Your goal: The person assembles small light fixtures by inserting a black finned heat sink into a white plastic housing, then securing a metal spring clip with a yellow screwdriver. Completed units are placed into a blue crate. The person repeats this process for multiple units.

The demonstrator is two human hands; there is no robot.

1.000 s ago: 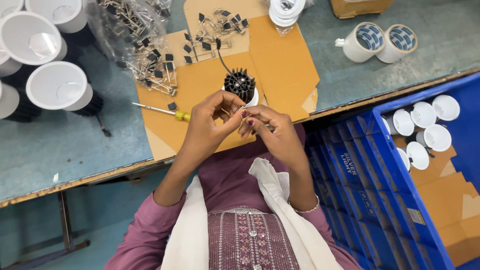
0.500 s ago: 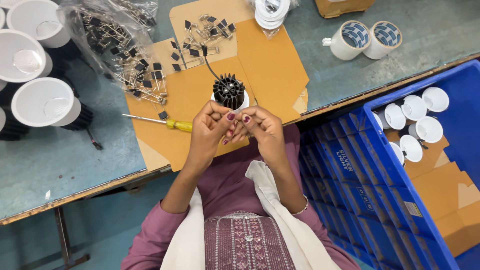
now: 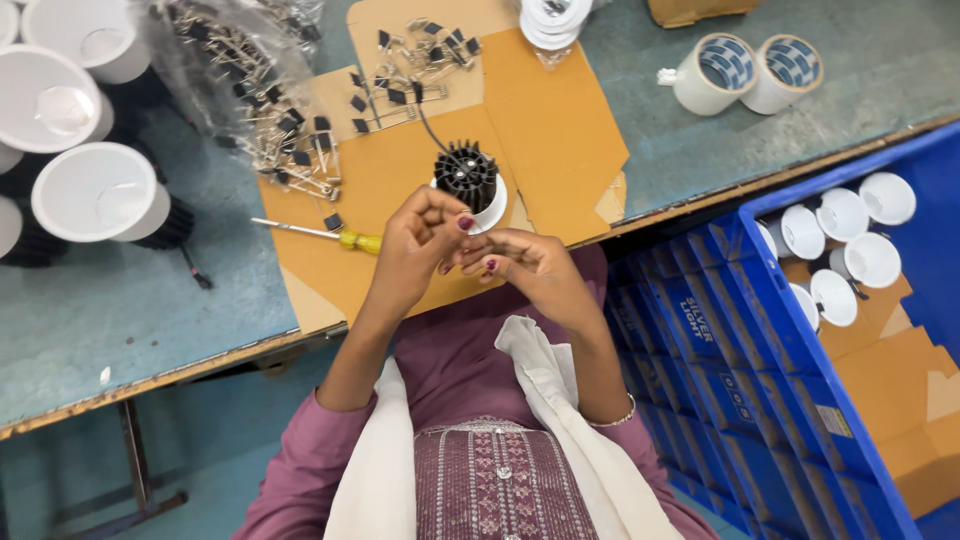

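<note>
Both hands up over the cardboard sheet (image 3: 560,130) at the table's (image 3: 700,160) near edge. Left hand (image 3: 415,250) and right hand (image 3: 530,270) pinched together at the fingertips, maybe on some tiny part, too small to make out. Right behind them, standing on the cardboard: small downlight (image 3: 470,185), black finned back up, white rim down, thin black wire trailing off the top.

Looks light but stiff. Fins probably a bit sharp and easy to bend, wire probably the weak spot, so best grabbed by the white rim or round the finned body, not by the wire.

Tight on the left: yellow-handled screwdriver (image 3: 325,235) just beside the left hand, pile of spring clips (image 3: 290,160) and their plastic bag (image 3: 230,70) further back. Table edge right under the wrists, blue crate (image 3: 740,330) of white lamp rims close on the right. Most open room straight ahead on bare cardboard.
</note>
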